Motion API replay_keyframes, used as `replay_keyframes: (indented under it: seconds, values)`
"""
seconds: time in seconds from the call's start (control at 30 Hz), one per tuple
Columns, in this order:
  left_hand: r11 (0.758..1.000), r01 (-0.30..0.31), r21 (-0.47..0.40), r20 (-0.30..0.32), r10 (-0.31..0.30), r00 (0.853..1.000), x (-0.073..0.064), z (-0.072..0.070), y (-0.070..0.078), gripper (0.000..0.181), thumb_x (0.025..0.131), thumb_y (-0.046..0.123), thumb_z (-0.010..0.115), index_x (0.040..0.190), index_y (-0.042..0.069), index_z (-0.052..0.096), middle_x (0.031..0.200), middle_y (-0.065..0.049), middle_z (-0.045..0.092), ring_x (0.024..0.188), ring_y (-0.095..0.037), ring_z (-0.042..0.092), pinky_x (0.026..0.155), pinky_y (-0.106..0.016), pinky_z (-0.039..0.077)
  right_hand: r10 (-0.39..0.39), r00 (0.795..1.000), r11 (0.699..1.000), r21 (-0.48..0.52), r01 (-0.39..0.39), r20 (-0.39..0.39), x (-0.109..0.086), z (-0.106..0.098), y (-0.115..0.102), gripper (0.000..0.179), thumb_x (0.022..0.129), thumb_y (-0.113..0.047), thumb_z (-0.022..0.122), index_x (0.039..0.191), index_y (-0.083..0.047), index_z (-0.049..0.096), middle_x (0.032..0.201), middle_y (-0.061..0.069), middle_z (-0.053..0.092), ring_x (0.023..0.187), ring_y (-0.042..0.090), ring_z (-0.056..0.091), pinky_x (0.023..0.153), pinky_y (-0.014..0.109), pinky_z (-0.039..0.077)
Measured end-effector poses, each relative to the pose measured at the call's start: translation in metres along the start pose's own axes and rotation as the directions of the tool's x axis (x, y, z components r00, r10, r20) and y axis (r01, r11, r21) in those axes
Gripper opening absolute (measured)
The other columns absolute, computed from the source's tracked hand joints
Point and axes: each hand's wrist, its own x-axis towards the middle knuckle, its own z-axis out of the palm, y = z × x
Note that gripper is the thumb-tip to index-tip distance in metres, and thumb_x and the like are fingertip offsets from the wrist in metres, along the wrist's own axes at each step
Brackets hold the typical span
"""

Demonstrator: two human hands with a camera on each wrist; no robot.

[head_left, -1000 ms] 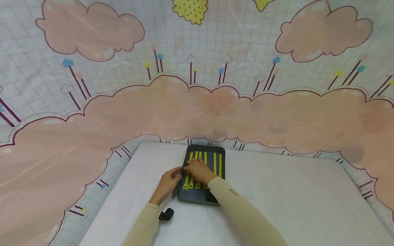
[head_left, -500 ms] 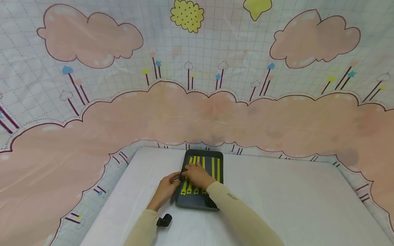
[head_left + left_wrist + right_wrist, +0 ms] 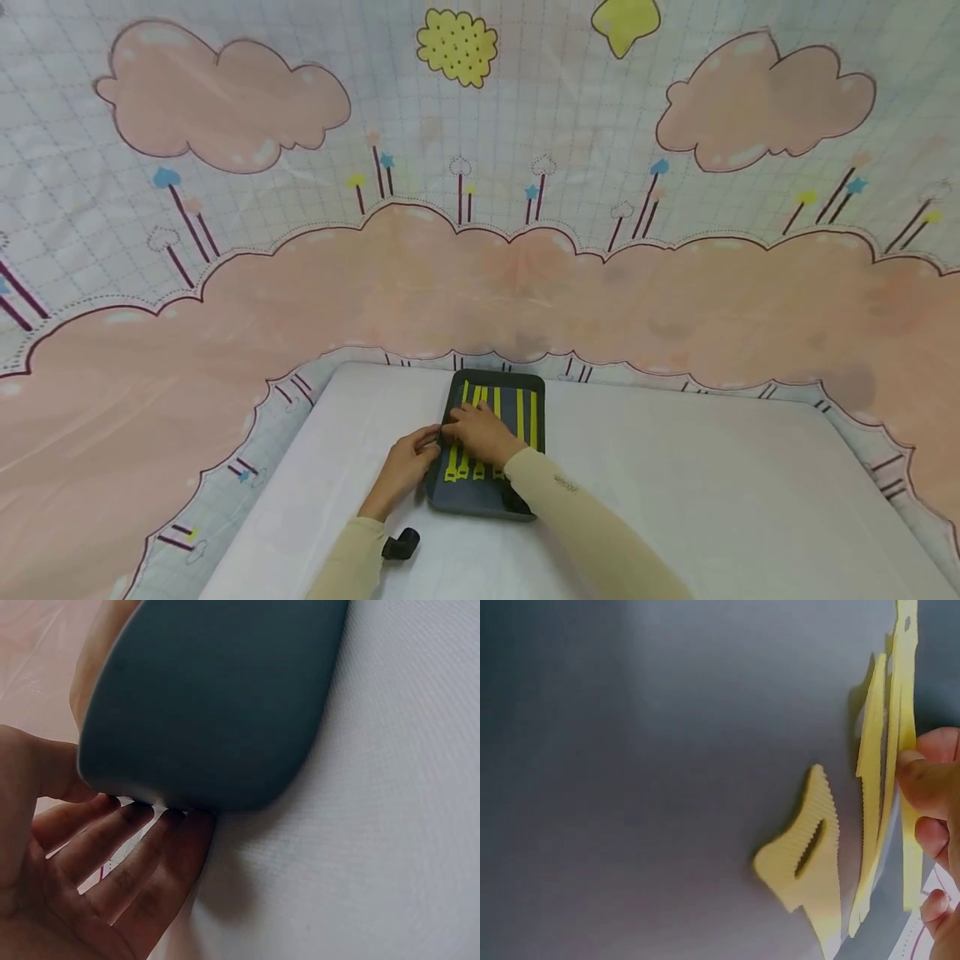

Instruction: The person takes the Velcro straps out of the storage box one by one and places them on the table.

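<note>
A dark grey rectangular tray (image 3: pixel 480 507) stands at the far middle of the white table. Several yellow cable ties (image 3: pixel 520 415), flat straps with slotted heads, lie lengthwise in it. Reaching over the tray, my right hand (image 3: pixel 482 433) pinches one yellow cable tie (image 3: pixel 908 697) near the tray's left wall. Another tie with a ribbed, slotted head (image 3: pixel 802 855) lies close by in the right wrist view. My left hand (image 3: pixel 406 467) holds the tray's left side, thumb at the rim and fingertips against the outer wall (image 3: pixel 210 712); its thumb tip is hidden.
A black elbow-shaped piece (image 3: pixel 402 544) lies on the table beside the left sleeve. Another black thing (image 3: pixel 513 500) sits in the tray's near right corner, partly covered by the right sleeve (image 3: pixel 570 508). A patterned cloth (image 3: pixel 525 283) hangs behind the table (image 3: pixel 712 483).
The head view has tilted upward, so everything sits a little lower in it. Both hands stay at the tray's left side, with hardly any visible shift against it.
</note>
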Motion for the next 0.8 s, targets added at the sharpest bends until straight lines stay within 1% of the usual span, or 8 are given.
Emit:
replay_keyframes:
  seconds: [0.17, 0.2, 0.4, 0.47, 0.67, 0.8]
  values:
    - [1.0, -0.011, -0.009, -0.009, 0.011, 1.0, 0.003, -0.001, -0.001, 0.042, 0.096, 0.009, 0.056, 0.138, 0.002, 0.055, 0.133, -0.021, 0.062, 0.121, -0.035, 0.062, 0.1, -0.047, 0.05, -0.004, 0.999, 1.0, -0.004, 0.004, -0.039, 0.0, -0.002, 0.002, 0.014, 0.097, -0.025, 0.061, 0.104, -0.032, 0.071, 0.101, -0.008, 0.062, 0.102, 0.013, 0.057, 0.091, 0.038, 0.045]
    - [1.0, -0.005, -0.013, -0.012, 0.005, 1.0, 0.004, -0.001, -0.001, 0.042, 0.096, 0.01, 0.056, 0.138, 0.003, 0.055, 0.134, -0.02, 0.062, 0.121, -0.035, 0.062, 0.101, -0.047, 0.05, -0.003, 0.999, 1.0, -0.006, 0.003, -0.046, 0.001, -0.002, 0.003, 0.014, 0.097, -0.025, 0.061, 0.104, -0.032, 0.071, 0.101, -0.008, 0.062, 0.101, 0.013, 0.057, 0.09, 0.037, 0.044]
    - [1.0, 0.02, -0.014, 0.005, -0.02, 1.0, 0.004, -0.001, -0.003, 0.043, 0.097, 0.011, 0.056, 0.139, 0.004, 0.054, 0.135, -0.019, 0.061, 0.123, -0.033, 0.061, 0.101, -0.046, 0.05, 0.002, 1.0, 1.0, -0.006, -0.002, -0.029, 0.0, -0.001, 0.005, 0.013, 0.096, -0.025, 0.063, 0.104, -0.032, 0.07, 0.103, -0.008, 0.06, 0.101, 0.012, 0.052, 0.083, 0.031, 0.038]
    - [0.999, 0.028, -0.016, 0.006, -0.028, 1.0, 0.003, -0.002, -0.004, 0.043, 0.097, 0.011, 0.055, 0.139, 0.005, 0.054, 0.135, -0.019, 0.061, 0.123, -0.033, 0.061, 0.101, -0.046, 0.05, -0.009, 0.999, 1.0, -0.001, 0.009, -0.039, -0.002, -0.002, 0.004, 0.012, 0.096, -0.024, 0.064, 0.103, -0.031, 0.07, 0.104, -0.008, 0.061, 0.1, 0.012, 0.052, 0.081, 0.031, 0.037]
    - [1.0, 0.025, -0.013, 0.0, -0.025, 1.0, 0.001, -0.002, 0.0, 0.042, 0.097, 0.01, 0.055, 0.139, 0.005, 0.055, 0.134, -0.019, 0.062, 0.122, -0.034, 0.062, 0.101, -0.047, 0.05, -0.044, 0.992, 0.999, -0.004, 0.044, -0.115, -0.008, -0.011, 0.005, 0.012, 0.096, -0.026, 0.063, 0.105, -0.029, 0.07, 0.104, -0.01, 0.065, 0.097, 0.013, 0.052, 0.077, 0.03, 0.03]
    - [1.0, 0.025, -0.007, -0.007, -0.025, 1.0, 0.0, -0.001, 0.0, 0.042, 0.096, 0.009, 0.055, 0.138, 0.004, 0.056, 0.133, -0.019, 0.063, 0.12, -0.034, 0.062, 0.099, -0.046, 0.051, -0.056, 0.985, 0.998, -0.002, 0.056, -0.162, -0.011, -0.017, 0.007, 0.008, 0.096, -0.027, 0.063, 0.101, -0.028, 0.069, 0.1, -0.011, 0.067, 0.093, 0.013, 0.052, 0.074, 0.029, 0.028]
